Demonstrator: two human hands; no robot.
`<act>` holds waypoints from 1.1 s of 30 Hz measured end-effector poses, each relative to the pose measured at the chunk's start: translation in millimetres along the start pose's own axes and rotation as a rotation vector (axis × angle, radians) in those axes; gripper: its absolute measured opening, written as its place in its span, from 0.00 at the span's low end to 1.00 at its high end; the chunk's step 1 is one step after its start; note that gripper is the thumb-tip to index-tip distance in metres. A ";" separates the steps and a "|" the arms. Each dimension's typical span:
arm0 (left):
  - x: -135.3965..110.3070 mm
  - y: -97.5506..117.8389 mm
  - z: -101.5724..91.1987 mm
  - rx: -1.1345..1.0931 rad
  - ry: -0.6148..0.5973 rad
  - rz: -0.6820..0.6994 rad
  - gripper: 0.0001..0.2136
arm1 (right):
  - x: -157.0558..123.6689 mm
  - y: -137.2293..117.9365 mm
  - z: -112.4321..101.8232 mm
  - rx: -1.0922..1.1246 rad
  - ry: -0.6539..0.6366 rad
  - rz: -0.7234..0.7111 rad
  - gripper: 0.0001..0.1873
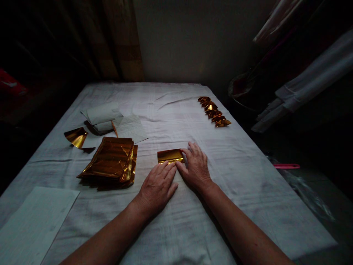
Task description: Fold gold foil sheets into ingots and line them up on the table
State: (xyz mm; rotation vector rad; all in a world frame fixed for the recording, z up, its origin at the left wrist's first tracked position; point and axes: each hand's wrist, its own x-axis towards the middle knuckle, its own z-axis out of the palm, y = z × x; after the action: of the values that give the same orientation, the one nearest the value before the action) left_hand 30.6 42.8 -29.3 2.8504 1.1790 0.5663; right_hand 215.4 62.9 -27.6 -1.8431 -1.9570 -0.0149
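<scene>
A folded strip of shiny gold foil paper lies on the cloth in front of me. My left hand rests palm down, fingers stretched out and touching the strip's near edge. At the strip's right end, my right hand has its thumb and index finger on the paper, the other fingers curved beside them. Both hands partly cover its near and right edges. To the left of my hands sits a thick stack of gold foil sheets, its edges uneven.
A white cloth covers the table. Several folded gold foil pieces form a row near the right edge. Pale paper pieces and a curled gold scrap lie at left, a white sheet nearer. Pale fabric hangs at right.
</scene>
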 end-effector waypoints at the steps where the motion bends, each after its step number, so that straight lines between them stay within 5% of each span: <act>1: -0.1 0.0 0.2 -0.003 -0.002 -0.003 0.23 | 0.4 0.6 0.9 -0.006 -0.005 0.015 0.22; 7: -0.4 0.1 0.9 0.000 0.010 -0.012 0.21 | -0.6 9.7 5.3 -0.007 -0.010 0.069 0.21; 16: 1.7 -0.6 2.7 0.005 0.004 -0.018 0.22 | -11.2 13.5 -2.1 0.029 0.115 -0.074 0.22; 23: 14.7 3.5 -8.7 -0.018 -0.061 -0.034 0.24 | -28.9 2.8 -23.7 -0.071 -0.261 -0.201 0.24; 33: 0.7 -7.5 -5.9 0.021 -0.083 -0.101 0.23 | -28.2 4.0 -28.5 -0.104 -0.375 -0.183 0.29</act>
State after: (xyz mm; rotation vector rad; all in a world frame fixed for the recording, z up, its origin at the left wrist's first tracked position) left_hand 24.1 47.9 -24.7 2.7814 1.3138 0.4291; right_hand 228.2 27.9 -12.3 -1.8267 -2.4181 0.1894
